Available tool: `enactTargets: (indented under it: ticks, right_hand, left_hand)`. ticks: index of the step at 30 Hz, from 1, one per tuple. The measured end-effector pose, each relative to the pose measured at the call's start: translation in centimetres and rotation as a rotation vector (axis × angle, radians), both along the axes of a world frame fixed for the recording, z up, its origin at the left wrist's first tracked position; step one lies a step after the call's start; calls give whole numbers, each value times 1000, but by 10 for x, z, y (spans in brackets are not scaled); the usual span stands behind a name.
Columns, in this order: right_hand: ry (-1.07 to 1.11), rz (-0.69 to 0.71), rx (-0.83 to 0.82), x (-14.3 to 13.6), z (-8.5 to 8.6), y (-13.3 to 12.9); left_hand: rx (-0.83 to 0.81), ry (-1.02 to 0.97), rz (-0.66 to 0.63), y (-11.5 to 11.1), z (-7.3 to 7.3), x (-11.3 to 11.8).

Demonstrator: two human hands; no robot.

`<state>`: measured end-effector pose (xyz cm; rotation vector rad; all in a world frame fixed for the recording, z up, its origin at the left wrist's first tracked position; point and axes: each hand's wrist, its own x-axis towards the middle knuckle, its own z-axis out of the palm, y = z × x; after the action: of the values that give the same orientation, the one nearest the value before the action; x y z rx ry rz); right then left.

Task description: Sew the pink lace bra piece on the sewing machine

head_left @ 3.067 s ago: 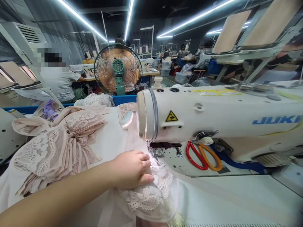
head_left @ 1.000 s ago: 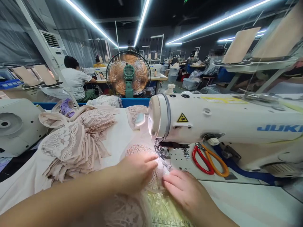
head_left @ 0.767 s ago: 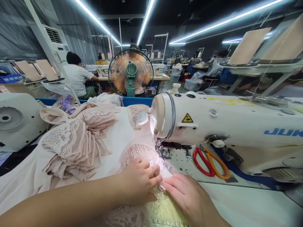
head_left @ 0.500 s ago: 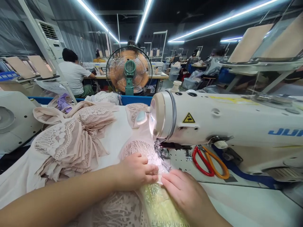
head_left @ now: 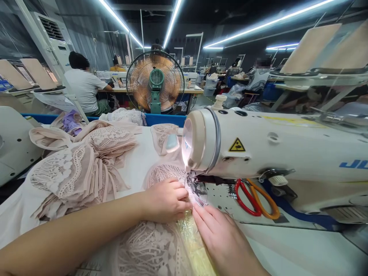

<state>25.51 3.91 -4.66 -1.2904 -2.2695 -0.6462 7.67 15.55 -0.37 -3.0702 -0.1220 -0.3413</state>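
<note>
- The white industrial sewing machine [head_left: 287, 153] stretches across the bench [head_left: 301, 249] from 3 o'clock, its head ending at centre above the small metal presser foot [head_left: 197, 188].
- The pale pink lace garment piece [head_left: 155, 249] runs its long axis from 6 o'clock up toward 12 o'clock, its leading end lying under that foot.
- The left hand [head_left: 165, 200] lies at 9 o'clock of the foot, fingers curled and pressed down on the lace, nearer the needle.
- The right hand [head_left: 222, 239] sits at 5 o'clock of the foot, fingers flat and together, fingertips touching the lace edge.
- Red and orange scissors [head_left: 255, 193] rest at 3 o'clock of the foot, apart from both hands.
</note>
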Motion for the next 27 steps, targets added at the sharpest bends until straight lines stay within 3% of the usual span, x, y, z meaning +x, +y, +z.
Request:
enactTargets:
  ticks: [7, 20, 27]
  right_hand:
    - [7, -36, -34, 0, -4, -2]
    - [25, -42, -111, 6, -12, -5]
    - [38, -27, -84, 4, -10, -4]
  left_hand:
    - [153, -22, -46, 20, -9, 1]
    - [240, -21, -70, 54, -9, 4]
    - [104, 36, 106, 66, -13, 5]
